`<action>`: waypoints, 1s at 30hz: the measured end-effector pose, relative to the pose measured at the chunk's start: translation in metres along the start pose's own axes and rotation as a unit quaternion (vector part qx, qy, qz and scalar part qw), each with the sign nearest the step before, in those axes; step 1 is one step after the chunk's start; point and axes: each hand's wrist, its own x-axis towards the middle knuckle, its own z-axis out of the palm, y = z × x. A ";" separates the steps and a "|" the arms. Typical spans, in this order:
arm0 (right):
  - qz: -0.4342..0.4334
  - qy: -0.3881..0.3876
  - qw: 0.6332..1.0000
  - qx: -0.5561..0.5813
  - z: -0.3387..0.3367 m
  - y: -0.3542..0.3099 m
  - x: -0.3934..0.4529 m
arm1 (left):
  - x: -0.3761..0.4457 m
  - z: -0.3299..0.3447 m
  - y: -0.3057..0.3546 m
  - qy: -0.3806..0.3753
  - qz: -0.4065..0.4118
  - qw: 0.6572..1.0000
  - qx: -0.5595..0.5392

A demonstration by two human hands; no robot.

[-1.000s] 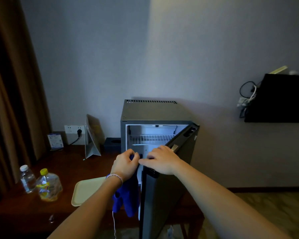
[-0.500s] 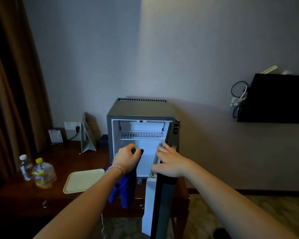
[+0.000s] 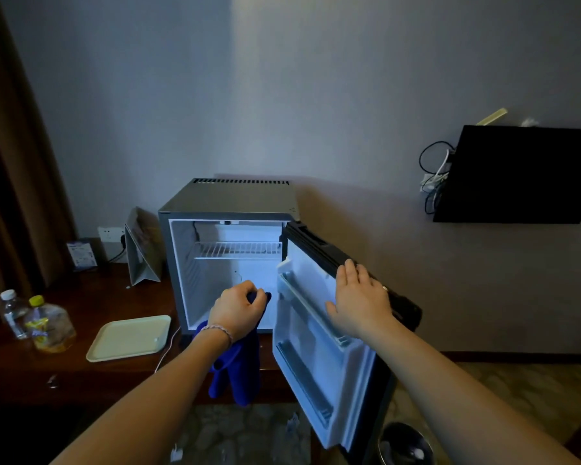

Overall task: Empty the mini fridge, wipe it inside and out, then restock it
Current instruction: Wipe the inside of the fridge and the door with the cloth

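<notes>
On the dark counter (image 3: 81,374) the mini fridge (image 3: 228,199) stands emptied, door (image 3: 319,357) swung wide. Right hand (image 3: 361,298) rests flat on the door's top edge, steadying it; left hand (image 3: 237,310) grips a blue cloth (image 3: 237,374) at the opening. Best wiped top-down, shelf (image 3: 237,250) first.

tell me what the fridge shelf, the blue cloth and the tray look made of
Fridge shelf: thin parallel bars, likely white-coated wire.
Blue cloth: hangs limp in soft folds, seemingly matte fabric.
Tray: pale, smooth, rounded raised rim, probably moulded plastic.
</notes>
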 end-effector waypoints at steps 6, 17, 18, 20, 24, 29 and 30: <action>0.067 0.032 0.996 -0.041 0.021 0.040 0.026 | -0.002 0.012 -0.012 -0.001 -0.015 0.999 0.036; 0.002 0.103 0.995 0.008 0.038 -0.024 0.051 | 0.022 0.004 -0.062 0.005 -0.003 0.996 0.091; -0.056 0.103 0.993 0.035 0.044 -0.043 0.054 | 0.027 0.002 -0.069 0.003 0.002 0.995 0.096; -0.127 0.053 0.988 0.074 0.059 -0.078 0.063 | 0.038 -0.004 -0.083 -0.003 0.008 0.995 0.104; -0.156 -0.026 0.985 0.066 0.089 -0.125 0.092 | 0.068 -0.015 -0.114 -0.008 0.028 0.991 0.131; -0.129 -0.075 0.986 0.077 0.106 -0.155 0.136 | 0.115 -0.005 -0.152 -0.033 0.053 0.989 0.134; -0.123 -0.081 0.986 0.079 0.109 -0.159 0.144 | 0.124 -0.001 -0.157 -0.038 0.060 0.988 0.134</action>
